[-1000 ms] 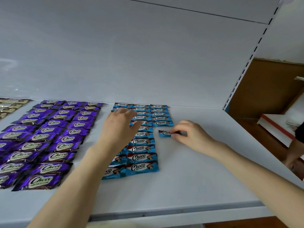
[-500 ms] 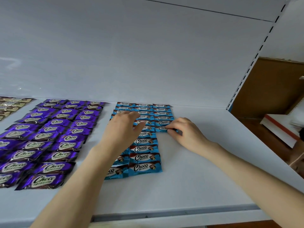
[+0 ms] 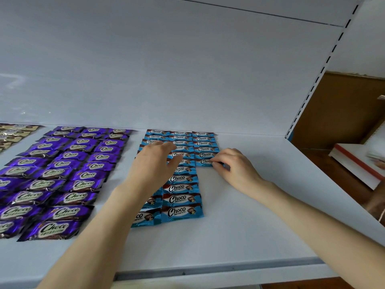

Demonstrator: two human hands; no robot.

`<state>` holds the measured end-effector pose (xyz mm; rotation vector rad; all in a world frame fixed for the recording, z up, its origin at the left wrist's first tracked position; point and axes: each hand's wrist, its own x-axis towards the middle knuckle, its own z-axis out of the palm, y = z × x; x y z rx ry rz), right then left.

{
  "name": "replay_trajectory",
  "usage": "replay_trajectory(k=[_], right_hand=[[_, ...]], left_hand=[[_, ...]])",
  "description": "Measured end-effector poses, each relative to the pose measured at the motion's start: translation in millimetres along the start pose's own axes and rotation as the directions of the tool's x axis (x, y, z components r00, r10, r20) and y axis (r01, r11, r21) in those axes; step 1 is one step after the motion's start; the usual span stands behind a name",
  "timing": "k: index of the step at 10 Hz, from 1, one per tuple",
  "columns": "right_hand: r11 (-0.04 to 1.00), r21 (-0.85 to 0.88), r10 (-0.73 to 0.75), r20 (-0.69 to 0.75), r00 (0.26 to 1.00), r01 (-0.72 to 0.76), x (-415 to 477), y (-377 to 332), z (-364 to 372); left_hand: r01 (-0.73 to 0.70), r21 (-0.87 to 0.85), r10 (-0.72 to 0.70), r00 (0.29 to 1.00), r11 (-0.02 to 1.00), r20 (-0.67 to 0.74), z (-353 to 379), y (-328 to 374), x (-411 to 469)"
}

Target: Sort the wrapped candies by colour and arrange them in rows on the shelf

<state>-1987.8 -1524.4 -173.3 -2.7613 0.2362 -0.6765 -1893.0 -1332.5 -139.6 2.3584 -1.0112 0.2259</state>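
Head view only. Noted right grip (image 3: pixel 235 170) pinching the right end of one blue candy (image 3: pixel 203 162), laid flat on the shelf (image 3: pixel 260 226) at the near end of the short third blue column and touching the candy behind it. Noted left grip (image 3: pixel 154 163) released, fingers relaxed above the blue block (image 3: pixel 181 200), grasping nothing; cannot tell whether touching the wrappers beneath. Judged risks: dragging the candy askew on letting go, from foil clinging to the fingertips; knocking the two longer blue columns out of line with the left palm or forearm lying over them; glossy wrappers skating on the smooth surface under any sideways push. Recorded purple candies (image 3: pixel 83 176) in three columns left of the blue, gold-brown candies (image 3: pixel 12 132) at the far left edge. Shelf white and smooth, backed by a white panel (image 3: pixel 187 69); slotted upright (image 3: pixel 325 69) at right; beyond it a brown board (image 3: pixel 343 105) and a white box (image 3: pixel 358 161) with a red stripe.
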Motion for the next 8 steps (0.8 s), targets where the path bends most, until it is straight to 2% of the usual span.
replay_trajectory(k=[5, 8], right_hand=[[1.000, 0.021, -0.008, -0.028, 1.000, 0.008, 0, 0, 1], [0.997, -0.020, 0.068, -0.034, 0.997, -0.069, 1, -1, -1]], left_hand=[[0.001, 0.029, -0.001, 1.000, 1.000, 0.003, 1, 2, -1], [-0.066, 0.158, 0.064, 0.998, 0.985, 0.019, -4, 13, -5]])
